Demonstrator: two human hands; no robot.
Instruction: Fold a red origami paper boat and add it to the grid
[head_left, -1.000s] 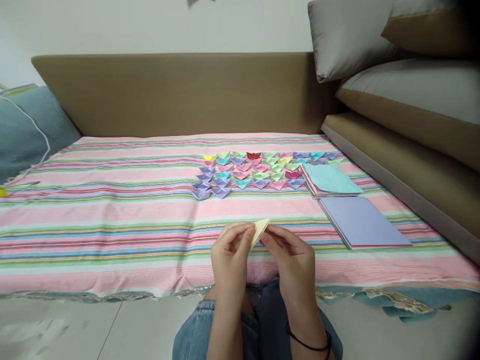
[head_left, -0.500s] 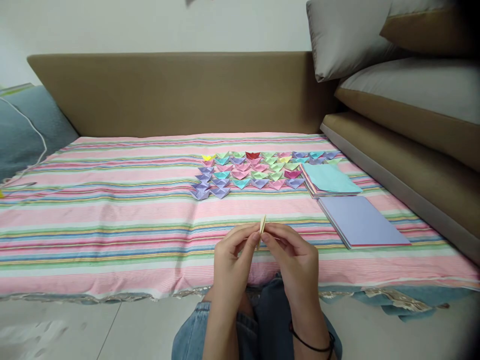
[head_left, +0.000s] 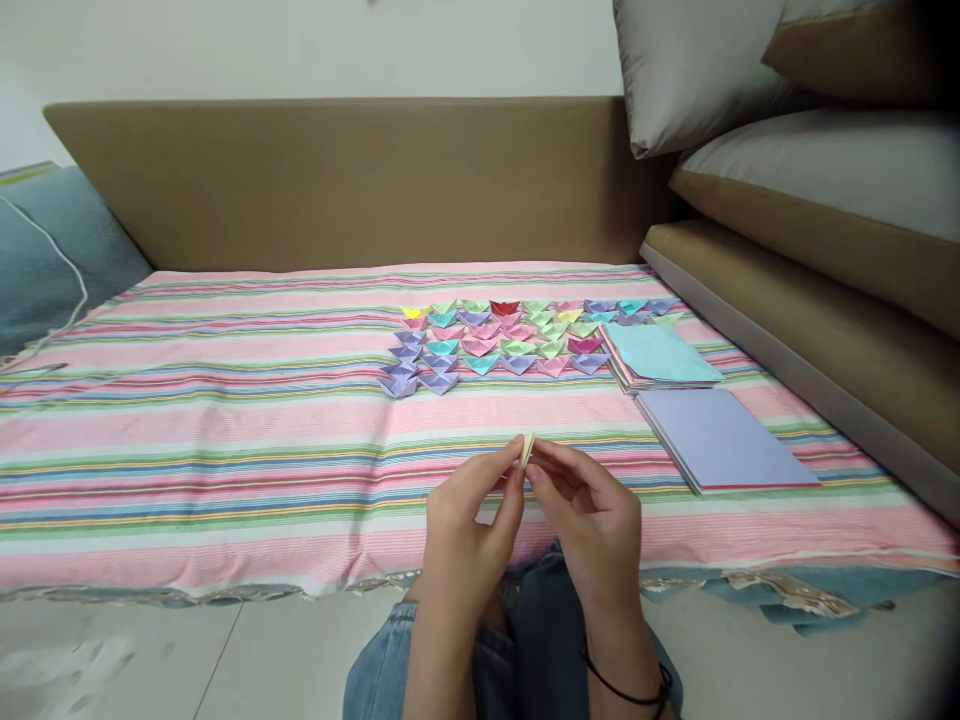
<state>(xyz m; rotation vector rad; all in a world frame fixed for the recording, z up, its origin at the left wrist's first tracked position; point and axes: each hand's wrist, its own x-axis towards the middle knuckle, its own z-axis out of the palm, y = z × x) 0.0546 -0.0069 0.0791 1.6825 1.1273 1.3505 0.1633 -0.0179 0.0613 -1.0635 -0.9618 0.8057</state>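
A small pale yellow folded paper (head_left: 528, 450) stands nearly upright between my fingertips, above the near part of the striped cloth. My left hand (head_left: 472, 510) pinches it from the left with thumb and index finger. From the right, my right hand (head_left: 592, 510) pinches the same paper; its lower part is hidden by the fingers. Beyond the hands, several small folded paper boats (head_left: 480, 345) in many colours lie in rows on the cloth.
A stack of light blue paper squares (head_left: 664, 354) and a stack of lavender squares (head_left: 727, 440) lie to the right on the striped cloth (head_left: 187, 430). Cushions (head_left: 825, 170) are piled at the right. A white cable (head_left: 56, 245) runs at the far left.
The folded paper now tilts more to the right. My left index finger has risen toward its top edge. The camera view has shifted slightly.
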